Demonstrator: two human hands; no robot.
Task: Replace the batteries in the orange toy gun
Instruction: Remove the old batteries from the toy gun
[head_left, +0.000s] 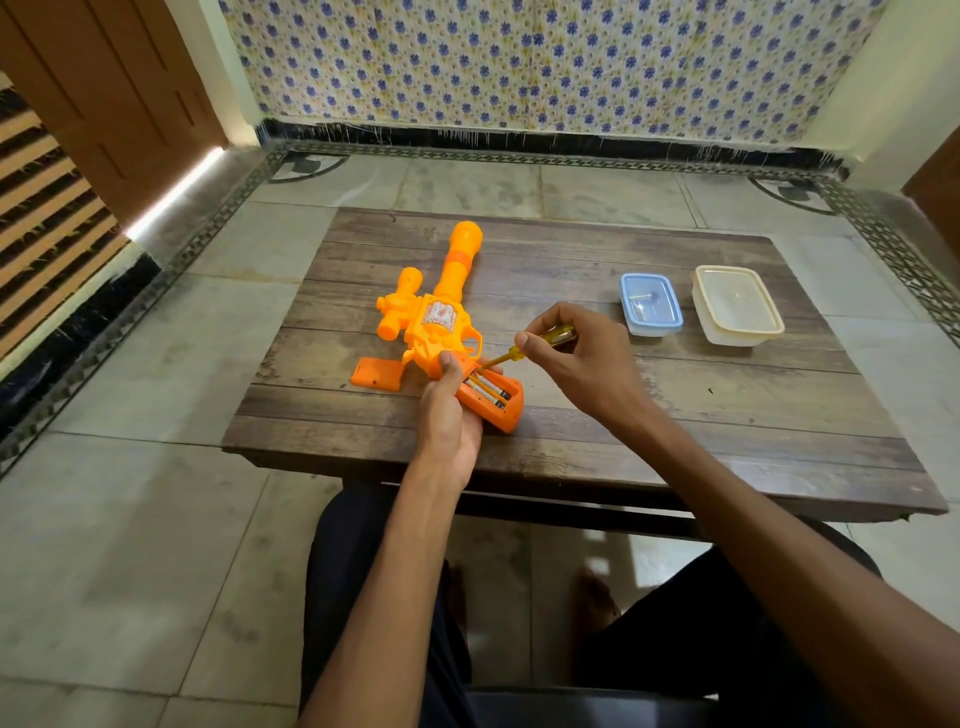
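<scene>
The orange toy gun (441, 306) lies on the wooden table (675, 405), barrel pointing away from me. Its grip is open, and batteries (488, 391) show inside the compartment. My left hand (449, 410) grips the gun's handle from below, thumb on its upper side. My right hand (576, 348) holds a yellow-handled screwdriver (540, 340), whose tip reaches into the compartment at the batteries. The orange battery cover (375, 373) lies loose on the table just left of the handle.
A small blue-rimmed clear box (650, 304) and a larger cream lidded box (736, 304) stand at the table's right. Tiled floor surrounds the low table. My knees are under its near edge.
</scene>
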